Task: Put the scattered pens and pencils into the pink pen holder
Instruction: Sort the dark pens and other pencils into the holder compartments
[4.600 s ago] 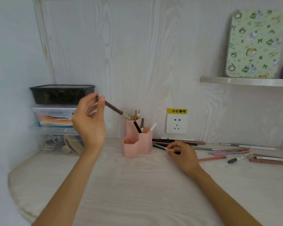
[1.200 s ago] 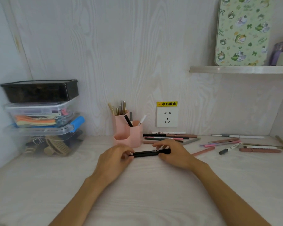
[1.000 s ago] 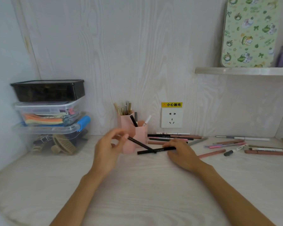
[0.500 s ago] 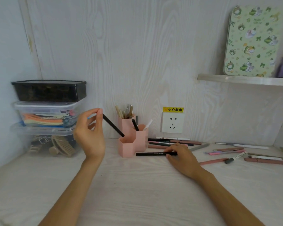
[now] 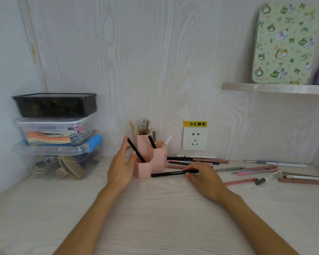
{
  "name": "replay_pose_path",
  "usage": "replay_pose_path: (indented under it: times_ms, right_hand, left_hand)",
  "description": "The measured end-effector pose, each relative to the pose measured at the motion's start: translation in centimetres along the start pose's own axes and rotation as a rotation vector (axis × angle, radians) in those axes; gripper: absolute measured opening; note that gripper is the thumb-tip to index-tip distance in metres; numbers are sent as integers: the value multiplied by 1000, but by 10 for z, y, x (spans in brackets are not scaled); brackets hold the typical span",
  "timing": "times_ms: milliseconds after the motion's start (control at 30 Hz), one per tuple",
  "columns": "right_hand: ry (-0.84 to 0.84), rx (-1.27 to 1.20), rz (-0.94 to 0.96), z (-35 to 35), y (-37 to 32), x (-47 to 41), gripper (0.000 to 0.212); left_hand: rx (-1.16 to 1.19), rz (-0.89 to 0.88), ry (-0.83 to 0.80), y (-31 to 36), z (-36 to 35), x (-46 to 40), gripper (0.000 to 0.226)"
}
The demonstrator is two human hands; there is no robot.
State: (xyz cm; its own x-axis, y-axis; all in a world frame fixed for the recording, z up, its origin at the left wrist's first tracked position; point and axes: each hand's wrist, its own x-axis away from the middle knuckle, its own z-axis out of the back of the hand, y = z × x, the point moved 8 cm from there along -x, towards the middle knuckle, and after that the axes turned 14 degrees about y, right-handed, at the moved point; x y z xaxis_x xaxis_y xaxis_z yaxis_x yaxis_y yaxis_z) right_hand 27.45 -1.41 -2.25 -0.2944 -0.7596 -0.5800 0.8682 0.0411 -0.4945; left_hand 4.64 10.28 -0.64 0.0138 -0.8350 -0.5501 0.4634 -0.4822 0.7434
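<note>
Nearest us lies a broad bare stretch of pale wood-grain bench (image 5: 155, 218), so our forearms have plenty of room to swing. Our right hand (image 5: 204, 178) rests flat there, fingers (image 5: 189, 167) laid over the right end of a long black plastic pen (image 5: 170, 173) that lies on the bench with its left tip just beside the holder; whether they pinch it or only press on it we cannot tell. Our left hand (image 5: 121, 166) stands open-fingered against the left side of the pink hexagonal three-cell pen holder (image 5: 149, 160), gripping nothing we can see. A slim black pencil (image 5: 136, 150) leans in the lowest front cell, its top close to our fingertips (image 5: 126, 142).

We judge these pens light, stiff and smooth, likely to roll, so a pinch near the middle should carry them best. The holder looks light too and could tip if knocked.

Farther right, scattered pink, brown, grey and white pens (image 5: 247, 170) lie in loose rows toward the wall, several touching, so picking one may nudge its neighbours. Stacked plastic storage boxes (image 5: 57, 137) crowd the left, a wall socket (image 5: 195, 138) sits behind, and a shelf (image 5: 274, 88) overhangs the right, well above the pens
</note>
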Motion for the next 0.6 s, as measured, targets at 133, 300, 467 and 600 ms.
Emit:
replay_pose_path:
  times_ms: [133,300,467,600]
  right_hand:
    - [49,-234,-134,8,-2,-2,18]
    - [103,-508,-264,24,-9,-1,17]
    - [251,-682,-338,47,-20,-2,19]
    - [407,-759,-263,65,-54,-22,25]
  left_hand:
    - [57,47,-69,3,-4,14,76]
    - [79,181,-58,-7,6,32,57]
    - [101,208,-33,-8,7,35,21]
    - [187,299,-36,-14,8,32,16]
